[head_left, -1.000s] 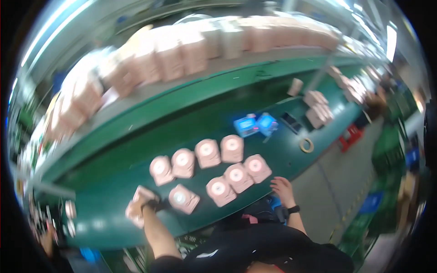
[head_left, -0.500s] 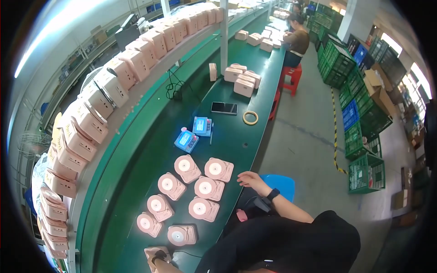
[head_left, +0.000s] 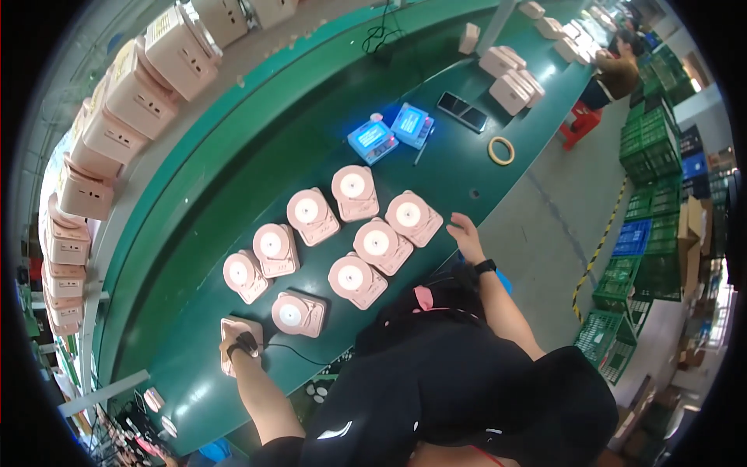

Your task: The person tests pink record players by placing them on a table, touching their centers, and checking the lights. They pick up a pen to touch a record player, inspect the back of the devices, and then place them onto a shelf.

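Observation:
My left hand (head_left: 233, 338) grips a pink turntable-shaped device (head_left: 250, 359) at the left end of a loose group on the green table. The fingers are partly hidden. A black piece (head_left: 247, 342) is by that wrist, and a black cable (head_left: 299, 355) runs from beside the device to the table's near edge. My right hand (head_left: 465, 236) is off the table's near edge, fingers apart and holding nothing. Closest to it lies another turntable-shaped device (head_left: 414, 219) with a white disc. A similar one (head_left: 299, 314) sits just right of the gripped one.
Two blue boxes with lit screens (head_left: 391, 134), a phone (head_left: 462, 111) and a yellow tape ring (head_left: 501, 151) lie beyond the devices. Pink units (head_left: 114, 132) line a raised shelf on the left. Farther along the table sits a co-worker (head_left: 615, 74). Green crates (head_left: 657, 148) stand right.
The view has swung left and down, bringing my left forearm and the table's left end into sight. My left hand stays at the same device; my right hand remains empty.

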Tool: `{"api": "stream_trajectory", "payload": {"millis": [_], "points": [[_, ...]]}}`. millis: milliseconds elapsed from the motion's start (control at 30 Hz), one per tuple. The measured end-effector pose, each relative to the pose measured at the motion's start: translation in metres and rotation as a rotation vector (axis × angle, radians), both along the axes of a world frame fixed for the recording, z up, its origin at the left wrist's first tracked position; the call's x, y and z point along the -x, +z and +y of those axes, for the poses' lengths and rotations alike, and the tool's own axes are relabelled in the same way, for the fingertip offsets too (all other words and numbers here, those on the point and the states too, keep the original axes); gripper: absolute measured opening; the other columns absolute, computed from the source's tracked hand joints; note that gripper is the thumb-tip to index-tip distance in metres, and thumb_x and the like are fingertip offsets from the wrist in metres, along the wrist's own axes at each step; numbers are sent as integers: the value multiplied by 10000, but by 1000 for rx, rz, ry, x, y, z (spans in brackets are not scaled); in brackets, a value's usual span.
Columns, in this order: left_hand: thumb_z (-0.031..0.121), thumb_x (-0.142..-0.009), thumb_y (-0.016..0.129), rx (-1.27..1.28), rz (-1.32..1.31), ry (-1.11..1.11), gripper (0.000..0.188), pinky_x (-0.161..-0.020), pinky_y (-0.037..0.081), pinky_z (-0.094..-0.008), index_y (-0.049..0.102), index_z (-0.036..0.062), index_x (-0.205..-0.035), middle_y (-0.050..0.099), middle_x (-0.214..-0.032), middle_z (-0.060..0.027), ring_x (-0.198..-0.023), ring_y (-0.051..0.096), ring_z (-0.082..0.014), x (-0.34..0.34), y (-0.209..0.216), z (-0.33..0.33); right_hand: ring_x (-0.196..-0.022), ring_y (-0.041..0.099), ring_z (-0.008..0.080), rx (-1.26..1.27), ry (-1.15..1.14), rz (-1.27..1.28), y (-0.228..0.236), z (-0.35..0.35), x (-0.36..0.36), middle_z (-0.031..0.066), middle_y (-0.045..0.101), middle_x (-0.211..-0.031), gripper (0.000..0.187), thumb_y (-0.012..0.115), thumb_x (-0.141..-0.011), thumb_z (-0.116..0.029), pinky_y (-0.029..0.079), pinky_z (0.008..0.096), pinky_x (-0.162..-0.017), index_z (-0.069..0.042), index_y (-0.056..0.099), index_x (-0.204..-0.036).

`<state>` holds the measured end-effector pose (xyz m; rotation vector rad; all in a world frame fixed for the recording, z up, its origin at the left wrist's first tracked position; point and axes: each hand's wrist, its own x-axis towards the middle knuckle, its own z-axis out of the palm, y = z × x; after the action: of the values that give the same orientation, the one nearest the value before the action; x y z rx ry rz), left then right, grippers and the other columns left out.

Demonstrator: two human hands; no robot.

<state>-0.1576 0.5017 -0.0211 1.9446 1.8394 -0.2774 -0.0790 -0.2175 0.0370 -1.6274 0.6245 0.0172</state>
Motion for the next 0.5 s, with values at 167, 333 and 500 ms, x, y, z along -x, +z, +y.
{"api": "stream_trajectory", "payload": {"millis": [167, 333, 500], "points": [[847, -587, 618, -7, 15, 27, 1096, -849, 478, -428, 560, -39, -1229, 601, -1116, -178, -984, 583, -320, 9, 4, 10, -1151, 535, 172, -20, 160, -83, -30, 1, -21, 95, 574, -1268, 453, 622, -878, -41, 420, 314, -998, -6, 513, -1316], [853, -570, 631, -11, 29, 48, 1099, -815, 518, -405, 606, -52, -1193, 661, -1061, -163, -925, 645, -304, 17, 5, 20, -1172, 531, 176, -53, 196, -61, -39, 5, -26, 113, 567, -1292, 494, 621, -859, -3, 412, 314, -1014, 14, 492, -1336], [872, -550, 623, -11, 67, 33, 1123, -800, 536, -394, 633, -66, -1167, 698, -1022, -156, -891, 680, -295, 12, 9, 29, -1166, 542, 239, -141, 127, -36, -38, 15, -30, 127, 584, -1255, 492, 687, -820, -105, 422, 338, -994, -1, 544, -1279]]}}
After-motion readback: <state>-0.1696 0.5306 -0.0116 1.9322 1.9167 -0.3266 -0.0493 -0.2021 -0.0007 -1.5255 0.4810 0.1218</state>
